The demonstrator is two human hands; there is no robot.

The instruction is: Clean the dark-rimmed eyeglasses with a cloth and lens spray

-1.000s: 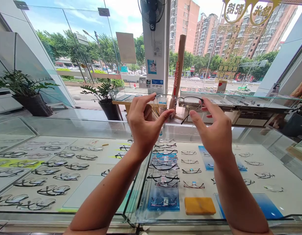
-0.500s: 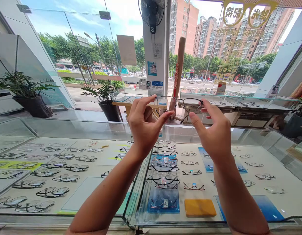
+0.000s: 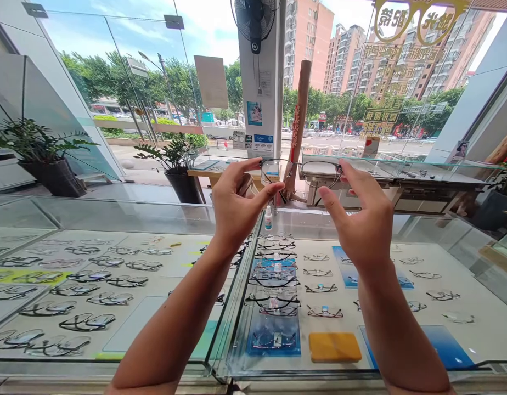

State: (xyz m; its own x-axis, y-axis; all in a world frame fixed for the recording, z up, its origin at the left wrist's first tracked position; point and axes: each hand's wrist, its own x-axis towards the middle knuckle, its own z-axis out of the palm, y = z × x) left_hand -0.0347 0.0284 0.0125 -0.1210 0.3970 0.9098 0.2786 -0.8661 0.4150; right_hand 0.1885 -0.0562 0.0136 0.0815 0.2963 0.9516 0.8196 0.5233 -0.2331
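A pair of eyeglasses (image 3: pixel 297 163) with a thin dark frame is held up in front of me, above the glass counter. My left hand (image 3: pixel 239 200) grips its left end near the hinge, forefinger at the frame corner and thumb stretched below the lens. At the other end, my right hand (image 3: pixel 360 208) has its forefinger at the right hinge, with the thumb apart beneath it. Both lenses are see-through and face away from me. Part of the temples is hidden behind the lenses and fingers.
Beneath my arms stands a glass display counter (image 3: pixel 155 211) with rows of eyeglasses inside. A small white bottle (image 3: pixel 269 218) stands on it. An orange case (image 3: pixel 334 347) lies near the front. Beyond are a wooden post (image 3: pixel 302 104), potted plants (image 3: pixel 179 170) and another showcase (image 3: pixel 434 175).
The eyeglasses have tilted and levelled slightly between my hands. My left hand has shifted a little left, and the small bottle now shows more fully. The view has moved slightly.
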